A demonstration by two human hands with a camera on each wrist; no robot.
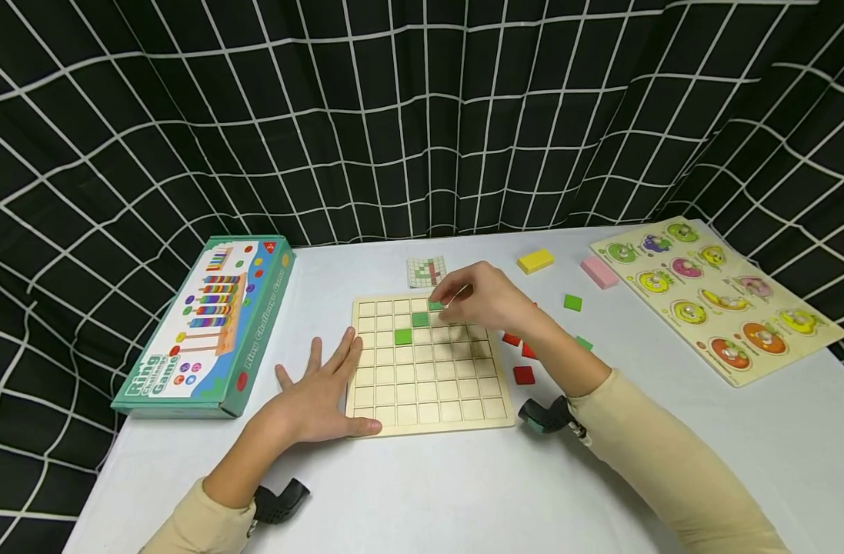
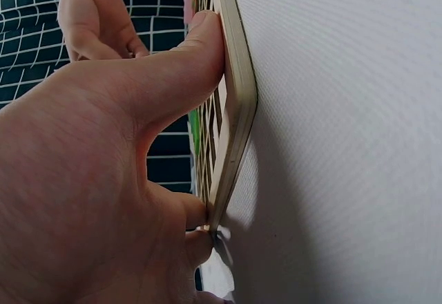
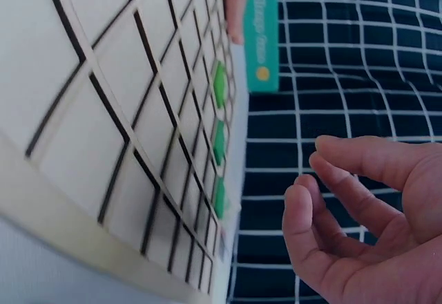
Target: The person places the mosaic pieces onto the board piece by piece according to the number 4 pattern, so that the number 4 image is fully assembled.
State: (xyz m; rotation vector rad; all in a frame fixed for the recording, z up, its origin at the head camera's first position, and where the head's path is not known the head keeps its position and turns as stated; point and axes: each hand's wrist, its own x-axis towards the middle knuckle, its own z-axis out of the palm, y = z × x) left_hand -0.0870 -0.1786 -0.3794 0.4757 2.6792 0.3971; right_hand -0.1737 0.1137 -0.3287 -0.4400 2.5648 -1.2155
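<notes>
A wooden grid board (image 1: pixel 427 394) lies flat on the table, and three green square tiles sit in its cells on a slanting line: one lower left (image 1: pixel 403 336), a middle one (image 1: pixel 420 318) and a far one (image 1: pixel 435 305). My left hand (image 1: pixel 316 402) rests on the board's near left corner with fingers spread; its thumb lies over the front edge in the left wrist view. Over the farthest tile hovers my right hand (image 1: pixel 487 296). In the right wrist view its fingers (image 3: pixel 298 211) are loosely bent, thumb apart from them, with nothing between.
Beyond the board lies a small pattern card (image 1: pixel 425 272). Several red tiles (image 1: pixel 524 375) and loose green tiles (image 1: pixel 572 302) lie to its right. Yellow (image 1: pixel 535 261) and pink blocks (image 1: pixel 598 272) stand near a fruit puzzle board (image 1: pixel 722 300). A ring game box (image 1: pixel 207 323) is at left.
</notes>
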